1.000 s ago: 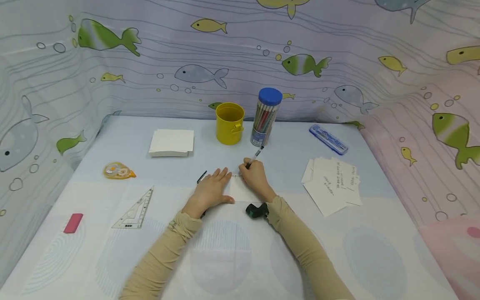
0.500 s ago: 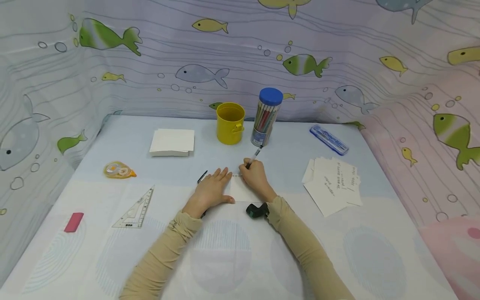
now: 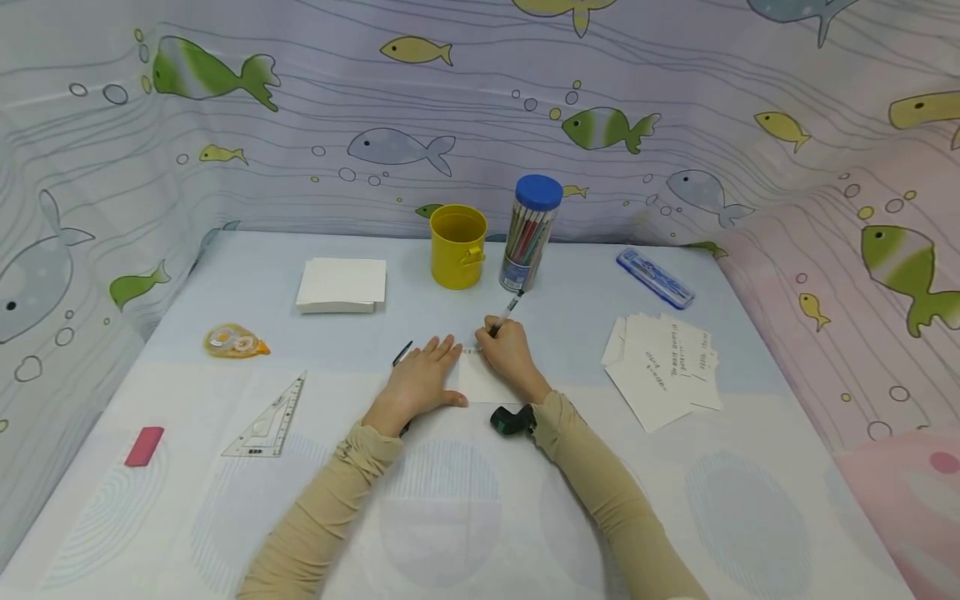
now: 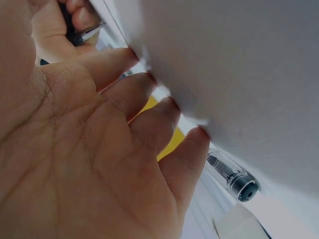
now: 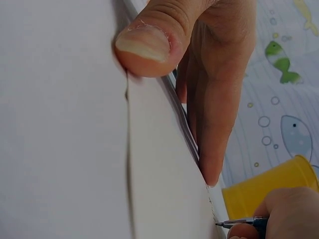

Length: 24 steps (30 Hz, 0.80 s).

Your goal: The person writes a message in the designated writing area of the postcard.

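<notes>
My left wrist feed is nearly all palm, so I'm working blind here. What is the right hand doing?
Observer: The right hand holds a pen, with its tip at the top edge of a white card.
Operator: And the other one?
Observer: The left hand lies flat, fingers straight, pressing the card's left side.
Operator: Any finished cards around?
Observer: A fanned pile of written cards lies on the table to the right of the hands.

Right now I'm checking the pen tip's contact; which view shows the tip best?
The right wrist view: the pen tip meets the card edge. The head view hides it behind the right hand; the left wrist view shows only its barrel.
</notes>
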Tool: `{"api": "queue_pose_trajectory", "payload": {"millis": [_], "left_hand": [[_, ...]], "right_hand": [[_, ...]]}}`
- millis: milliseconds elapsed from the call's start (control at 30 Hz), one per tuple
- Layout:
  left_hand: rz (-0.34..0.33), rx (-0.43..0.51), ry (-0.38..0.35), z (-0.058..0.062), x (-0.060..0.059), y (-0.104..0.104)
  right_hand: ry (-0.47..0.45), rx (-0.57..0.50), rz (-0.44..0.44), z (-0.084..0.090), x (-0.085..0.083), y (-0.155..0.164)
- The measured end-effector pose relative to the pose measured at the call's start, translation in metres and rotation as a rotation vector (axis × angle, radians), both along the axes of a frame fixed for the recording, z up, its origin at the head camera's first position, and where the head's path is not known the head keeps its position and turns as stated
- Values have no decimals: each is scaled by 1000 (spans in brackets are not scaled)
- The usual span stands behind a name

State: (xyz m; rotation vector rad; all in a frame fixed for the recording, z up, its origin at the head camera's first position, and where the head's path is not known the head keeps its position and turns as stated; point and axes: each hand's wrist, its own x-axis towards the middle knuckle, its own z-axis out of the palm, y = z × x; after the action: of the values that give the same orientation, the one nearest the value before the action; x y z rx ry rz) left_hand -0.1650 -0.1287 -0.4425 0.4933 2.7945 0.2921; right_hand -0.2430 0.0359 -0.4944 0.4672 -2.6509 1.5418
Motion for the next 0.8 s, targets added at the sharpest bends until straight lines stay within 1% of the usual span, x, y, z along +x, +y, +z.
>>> {"api": "queue_pose_trajectory", "payload": {"millis": [167, 600, 800], "left_hand": [[-1, -1, 4, 0, 0, 0], [0, 0, 6, 0, 2, 0], [1, -3, 7, 0, 1, 1]], "right_hand": [[-5, 21, 4, 2, 1, 0], [-31, -2, 27, -1, 1, 1], [-19, 49, 18, -2, -1, 1]]}}
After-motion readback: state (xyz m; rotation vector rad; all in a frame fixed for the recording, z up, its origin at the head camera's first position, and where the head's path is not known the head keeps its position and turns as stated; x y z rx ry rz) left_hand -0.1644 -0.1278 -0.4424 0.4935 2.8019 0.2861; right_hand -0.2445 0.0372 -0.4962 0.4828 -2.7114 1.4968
